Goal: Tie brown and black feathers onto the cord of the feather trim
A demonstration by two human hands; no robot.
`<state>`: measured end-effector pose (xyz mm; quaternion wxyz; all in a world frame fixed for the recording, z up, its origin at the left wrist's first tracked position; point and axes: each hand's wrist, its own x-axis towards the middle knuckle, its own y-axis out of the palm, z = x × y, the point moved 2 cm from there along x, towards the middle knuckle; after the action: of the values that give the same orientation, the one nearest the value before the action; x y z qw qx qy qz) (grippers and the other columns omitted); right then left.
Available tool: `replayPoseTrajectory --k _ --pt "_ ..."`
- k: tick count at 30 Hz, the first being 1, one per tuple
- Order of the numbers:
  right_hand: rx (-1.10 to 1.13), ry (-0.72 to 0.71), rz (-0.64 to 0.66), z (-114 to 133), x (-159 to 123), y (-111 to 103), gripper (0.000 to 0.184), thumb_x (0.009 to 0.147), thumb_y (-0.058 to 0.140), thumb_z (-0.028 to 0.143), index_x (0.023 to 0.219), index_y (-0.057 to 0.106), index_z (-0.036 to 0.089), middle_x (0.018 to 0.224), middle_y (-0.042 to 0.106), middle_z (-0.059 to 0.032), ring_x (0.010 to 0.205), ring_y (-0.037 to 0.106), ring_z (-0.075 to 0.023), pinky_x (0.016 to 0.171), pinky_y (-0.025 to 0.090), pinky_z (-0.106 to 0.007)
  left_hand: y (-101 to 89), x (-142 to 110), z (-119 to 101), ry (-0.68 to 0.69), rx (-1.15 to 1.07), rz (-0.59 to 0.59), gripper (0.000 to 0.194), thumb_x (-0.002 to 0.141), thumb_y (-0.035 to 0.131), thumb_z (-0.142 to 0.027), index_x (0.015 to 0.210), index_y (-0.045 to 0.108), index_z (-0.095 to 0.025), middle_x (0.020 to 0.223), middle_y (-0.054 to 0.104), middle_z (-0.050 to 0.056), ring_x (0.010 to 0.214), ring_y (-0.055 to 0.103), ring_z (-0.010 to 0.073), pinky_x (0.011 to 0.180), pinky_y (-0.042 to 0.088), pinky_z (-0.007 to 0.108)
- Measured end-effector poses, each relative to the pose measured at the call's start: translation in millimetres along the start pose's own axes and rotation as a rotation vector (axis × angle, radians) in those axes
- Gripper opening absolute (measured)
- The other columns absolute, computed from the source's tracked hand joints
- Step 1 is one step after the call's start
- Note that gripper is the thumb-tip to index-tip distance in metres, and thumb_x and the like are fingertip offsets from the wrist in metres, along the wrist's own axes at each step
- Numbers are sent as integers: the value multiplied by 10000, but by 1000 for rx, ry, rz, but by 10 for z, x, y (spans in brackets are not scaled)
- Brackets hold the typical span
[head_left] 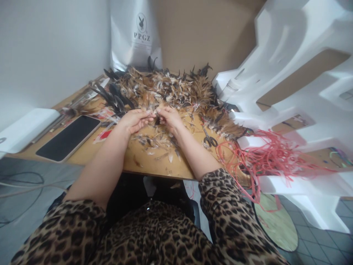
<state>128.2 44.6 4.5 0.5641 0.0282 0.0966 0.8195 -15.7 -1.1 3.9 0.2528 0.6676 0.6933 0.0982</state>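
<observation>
My left hand (135, 120) and my right hand (170, 117) meet at the near edge of a big heap of brown, black and white feathers (168, 88) on a wooden table (154, 162). Both hands have their fingers pinched together around a small dark bunch of feathers (157, 119) held between them. Loose feathers and scraps lie scattered on the table right under my wrists.
A phone (68, 137) lies face up at the left, beside a white device (24, 129) and metal tools. Black scissors (210, 140) rest at the right, near a tangle of red cords (264, 156). White foam packing (298, 92) fills the right. A silver bag (135, 33) stands behind.
</observation>
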Motion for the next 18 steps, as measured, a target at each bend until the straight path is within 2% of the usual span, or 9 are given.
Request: replayPoseTrajectory --k 4,8,15,18 --pt "-85 -93 -12 5 -6 1 331 625 738 421 635 529 166 434 445 89 393 333 -25 397 235 -164 9 -4 12 -8 42 7 38 739 665 -74 745 665 -37 724 710 137 533 649 104 421 457 123" --pt "-120 -159 -12 24 -40 40 307 643 722 395 617 526 161 449 450 85 420 345 -27 422 252 -166 21 -12 29 0 89 33 54 728 682 -89 721 661 -40 683 698 125 519 639 96 433 460 122" --pt "-160 -138 13 -8 -21 38 272 653 712 375 628 546 160 466 475 73 444 376 -38 438 264 -166 12 -7 46 35 191 44 109 713 709 -122 647 655 -55 568 654 82 439 582 65 445 459 121" --pt "-190 -141 30 -13 7 -8 229 667 697 364 679 591 161 467 477 72 438 372 -43 438 268 -170 16 -8 29 61 202 14 122 712 707 -114 624 640 -64 551 641 69 428 573 62 441 452 122"
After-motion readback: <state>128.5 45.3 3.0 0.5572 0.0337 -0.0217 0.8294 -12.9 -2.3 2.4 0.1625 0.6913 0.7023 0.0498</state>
